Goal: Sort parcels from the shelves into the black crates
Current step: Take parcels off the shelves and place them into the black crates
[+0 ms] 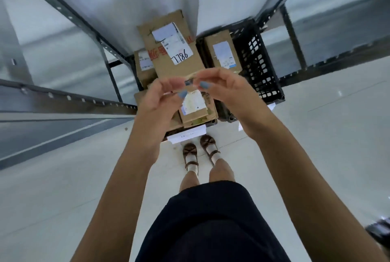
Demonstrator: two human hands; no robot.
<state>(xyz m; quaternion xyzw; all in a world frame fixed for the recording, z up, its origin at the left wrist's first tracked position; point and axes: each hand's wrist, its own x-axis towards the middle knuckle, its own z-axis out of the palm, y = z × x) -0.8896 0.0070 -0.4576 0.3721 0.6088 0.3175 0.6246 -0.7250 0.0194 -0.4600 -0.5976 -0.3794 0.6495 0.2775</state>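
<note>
- L hand [160, 101] + R hand [223, 90]: both pinch the near edge of the 7786 parcel [175, 71], fingertips almost meeting at mid-edge.
- 7786 parcel: flat brown carton, label up, reaching away from the body over the stacked parcels [196, 109] below. Can't tell if its far end rests on them or hangs clear.
- Black crate [259, 67] stands to the R on the floor [316, 135]. One labelled box [221, 50] lies along its left wall, w/ room toward the right wall.
- Stack on the L looks full to the top; whatever holds it is mostly hidden.
- Step, as I read it: check label, choose crate, set down.
- Doing it well: a two-finger pinch at one spot is a weak hold and the carton will prob tip. Spread hands to the two near corners, or slide one hand under, before moving.
- If it goes R: carry level over the crate rim, lower flat beside the box, label up, not edge-first onto the mesh wall.
- Shelf frame [63, 101] is near on the L; keep the far corner off it.
</note>
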